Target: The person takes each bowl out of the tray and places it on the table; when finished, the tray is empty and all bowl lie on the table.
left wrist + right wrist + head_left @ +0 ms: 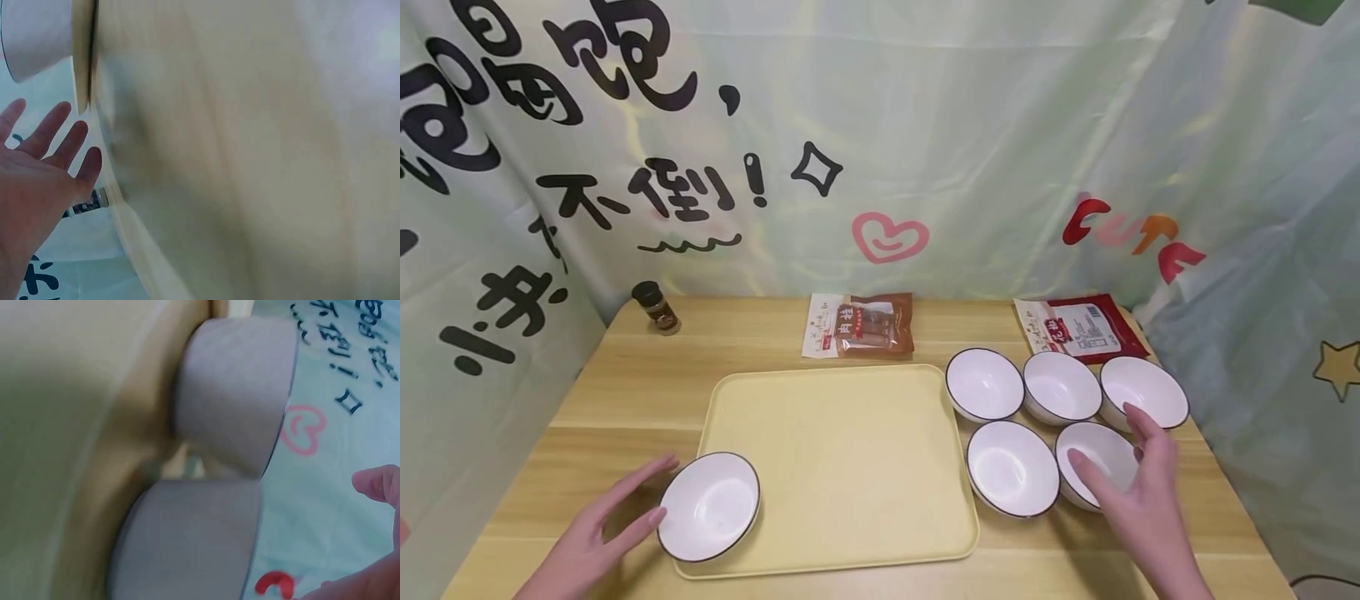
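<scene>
A white bowl (709, 507) with a dark rim sits on the front left corner of the yellow tray (850, 467). My left hand (597, 529) is at its left side, fingers spread and thumb tip at the rim; whether it touches is unclear. The left wrist view shows that hand (44, 162) with extended fingers, below the bowl (37, 37). Over the front right bowl (1101, 458) is my right hand (1138, 492), thumb and fingers apart, gripping nothing. Beside that bowl stands another white bowl (1013, 468). In the right wrist view, two bowls (234, 394) appear near the thumb (378, 484).
Behind the front pair stand three more bowls (985, 383) in a row. A brown-and-white packet (859, 326) lies behind the tray, a red-and-white packet (1078, 328) at the back right. A small dark-capped jar (657, 308) stands back left. A printed curtain (1000, 167) encloses the table.
</scene>
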`<state>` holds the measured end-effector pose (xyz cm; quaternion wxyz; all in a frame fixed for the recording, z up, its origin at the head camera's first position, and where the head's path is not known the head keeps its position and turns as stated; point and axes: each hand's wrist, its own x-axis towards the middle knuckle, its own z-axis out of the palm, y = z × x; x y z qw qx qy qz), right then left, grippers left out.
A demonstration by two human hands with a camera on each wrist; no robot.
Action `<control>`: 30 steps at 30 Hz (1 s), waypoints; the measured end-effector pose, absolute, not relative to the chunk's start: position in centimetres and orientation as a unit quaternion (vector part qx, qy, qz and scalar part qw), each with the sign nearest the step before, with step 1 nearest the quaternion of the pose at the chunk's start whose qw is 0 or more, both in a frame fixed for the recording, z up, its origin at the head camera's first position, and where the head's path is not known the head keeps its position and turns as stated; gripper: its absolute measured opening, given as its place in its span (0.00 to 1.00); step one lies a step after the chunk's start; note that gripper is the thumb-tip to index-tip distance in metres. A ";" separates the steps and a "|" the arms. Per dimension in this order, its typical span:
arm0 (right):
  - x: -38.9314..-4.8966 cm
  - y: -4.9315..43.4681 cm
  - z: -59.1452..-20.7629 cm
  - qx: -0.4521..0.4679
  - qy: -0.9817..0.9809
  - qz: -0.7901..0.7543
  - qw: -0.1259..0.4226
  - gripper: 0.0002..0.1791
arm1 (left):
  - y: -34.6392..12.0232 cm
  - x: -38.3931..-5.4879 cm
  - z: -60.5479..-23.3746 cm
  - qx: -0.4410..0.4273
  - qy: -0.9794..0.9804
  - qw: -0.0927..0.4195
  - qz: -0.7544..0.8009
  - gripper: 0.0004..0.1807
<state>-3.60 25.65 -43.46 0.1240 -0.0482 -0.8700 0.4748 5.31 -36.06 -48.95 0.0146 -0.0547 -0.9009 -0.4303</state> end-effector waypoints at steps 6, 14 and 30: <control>-4.0 22.6 -42.7 0.026 -0.858 0.485 0.167 0.45 | -36.7 4.2 -49.3 -0.051 -0.906 0.051 -0.416 0.32; -3.4 17.9 -42.5 0.157 -0.835 0.506 0.146 0.39 | -38.1 1.8 -49.1 -0.065 -0.906 0.063 -0.414 0.28; -3.0 8.2 -43.8 0.249 -0.797 0.546 -0.071 0.42 | -38.8 -4.2 -48.0 -0.093 -0.934 0.018 -0.345 0.38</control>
